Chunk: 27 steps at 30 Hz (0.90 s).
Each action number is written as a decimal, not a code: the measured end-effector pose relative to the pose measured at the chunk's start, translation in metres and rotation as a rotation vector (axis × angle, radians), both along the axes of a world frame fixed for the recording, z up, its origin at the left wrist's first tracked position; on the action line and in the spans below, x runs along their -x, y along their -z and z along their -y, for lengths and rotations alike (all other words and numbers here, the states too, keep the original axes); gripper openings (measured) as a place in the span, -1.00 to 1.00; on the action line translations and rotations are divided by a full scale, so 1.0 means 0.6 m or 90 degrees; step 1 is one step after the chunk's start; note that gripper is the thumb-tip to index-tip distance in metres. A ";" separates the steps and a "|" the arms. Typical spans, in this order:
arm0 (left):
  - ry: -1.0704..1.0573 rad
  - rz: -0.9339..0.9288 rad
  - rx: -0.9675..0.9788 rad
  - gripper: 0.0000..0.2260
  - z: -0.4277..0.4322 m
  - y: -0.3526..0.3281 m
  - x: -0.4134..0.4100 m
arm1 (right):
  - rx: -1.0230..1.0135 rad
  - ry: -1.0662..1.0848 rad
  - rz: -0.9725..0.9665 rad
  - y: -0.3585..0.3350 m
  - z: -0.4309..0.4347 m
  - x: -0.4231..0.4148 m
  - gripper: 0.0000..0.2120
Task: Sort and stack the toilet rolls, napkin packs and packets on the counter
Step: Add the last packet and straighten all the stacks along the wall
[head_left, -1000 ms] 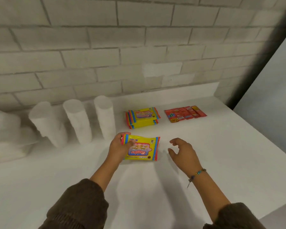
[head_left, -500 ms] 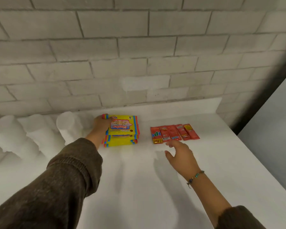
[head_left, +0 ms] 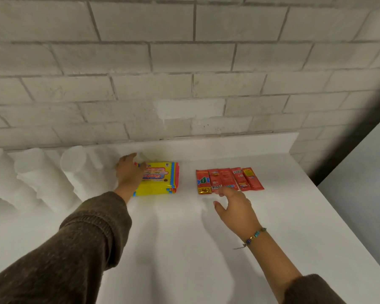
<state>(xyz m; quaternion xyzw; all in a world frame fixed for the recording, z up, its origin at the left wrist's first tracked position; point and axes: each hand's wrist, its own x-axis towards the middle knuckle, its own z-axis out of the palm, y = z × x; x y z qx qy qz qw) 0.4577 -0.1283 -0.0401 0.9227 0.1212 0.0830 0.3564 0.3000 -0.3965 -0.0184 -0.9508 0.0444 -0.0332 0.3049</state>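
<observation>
1. Your left hand lies on the left edge of the top pack. The thumb is on its printed face and the fingers reach toward the back. I cannot tell whether it pinches the pack or only rests there.
2. Your right hand holds nothing. Its fingers are loosely spread, with one fingertip at the near edge of the packets; contact is unclear.
3. The top pack sits on a yellow stack with edges nearly flush, flat on the counter near the wall.
4. The red packets lie in an overlapping row to the right of the stack, apart from it.
5. The rolls stand in white columns just left of your left hand. Glare washes them out, so their number is unclear.
6. A bracelet circles your right wrist, and a brown sleeve covers your left forearm.
</observation>
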 end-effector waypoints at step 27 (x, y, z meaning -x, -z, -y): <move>0.173 -0.078 0.157 -0.80 -0.295 -0.045 0.560 | -0.097 -0.161 -0.001 -0.016 -0.388 0.244 -0.81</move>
